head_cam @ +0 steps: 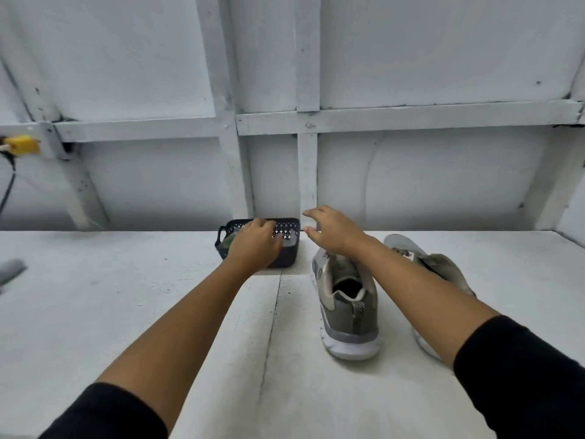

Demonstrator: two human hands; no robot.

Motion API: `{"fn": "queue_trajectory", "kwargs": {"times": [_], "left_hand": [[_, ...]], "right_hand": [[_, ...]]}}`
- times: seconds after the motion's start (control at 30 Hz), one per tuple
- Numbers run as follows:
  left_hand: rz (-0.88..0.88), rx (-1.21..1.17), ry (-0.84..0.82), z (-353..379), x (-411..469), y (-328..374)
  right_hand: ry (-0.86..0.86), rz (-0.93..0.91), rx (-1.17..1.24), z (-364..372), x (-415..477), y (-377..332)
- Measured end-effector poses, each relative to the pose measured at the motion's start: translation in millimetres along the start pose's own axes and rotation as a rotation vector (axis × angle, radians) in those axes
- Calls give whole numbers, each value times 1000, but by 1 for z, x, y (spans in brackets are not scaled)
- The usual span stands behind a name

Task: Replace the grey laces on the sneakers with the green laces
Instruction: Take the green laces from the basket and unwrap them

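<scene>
We'd pinch the limp, light green laces (229, 241) bunched in the basket (289, 260) — our left hand (254, 245) fingers' hold there we cannot tell, right hand (332, 233) fingers released beside it.

Soft, cool, even light lies over my bench (126, 312). My forearms throw only faint, diffuse shadows on it, and a darker band runs along the foot of the wall (427, 191) behind the bench's far edge. My left hand (256, 245) and right hand (332, 231) look slightly soft. The wide lens bows the wall battens (411, 120) toward both sides, and the grey thing (11, 270) at the bench's left edge is blurred.
</scene>
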State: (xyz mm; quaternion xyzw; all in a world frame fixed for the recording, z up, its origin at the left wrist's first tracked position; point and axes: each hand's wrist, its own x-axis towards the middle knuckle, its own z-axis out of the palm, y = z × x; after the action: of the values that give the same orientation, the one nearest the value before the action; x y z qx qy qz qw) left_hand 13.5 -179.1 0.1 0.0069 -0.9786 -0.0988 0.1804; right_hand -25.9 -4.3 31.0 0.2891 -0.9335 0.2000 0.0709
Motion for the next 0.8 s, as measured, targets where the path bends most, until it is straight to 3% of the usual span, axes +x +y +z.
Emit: {"fn": "queue_trajectory", "kwargs": {"times": [0.43,0.8], "left_hand": [[-198,-160,-177,36,83,-7],[-331,-189,-454,64,110,-1]], "right_hand": [[-202,87,38,38,94,32],[-254,272,375,60,115,34]]}}
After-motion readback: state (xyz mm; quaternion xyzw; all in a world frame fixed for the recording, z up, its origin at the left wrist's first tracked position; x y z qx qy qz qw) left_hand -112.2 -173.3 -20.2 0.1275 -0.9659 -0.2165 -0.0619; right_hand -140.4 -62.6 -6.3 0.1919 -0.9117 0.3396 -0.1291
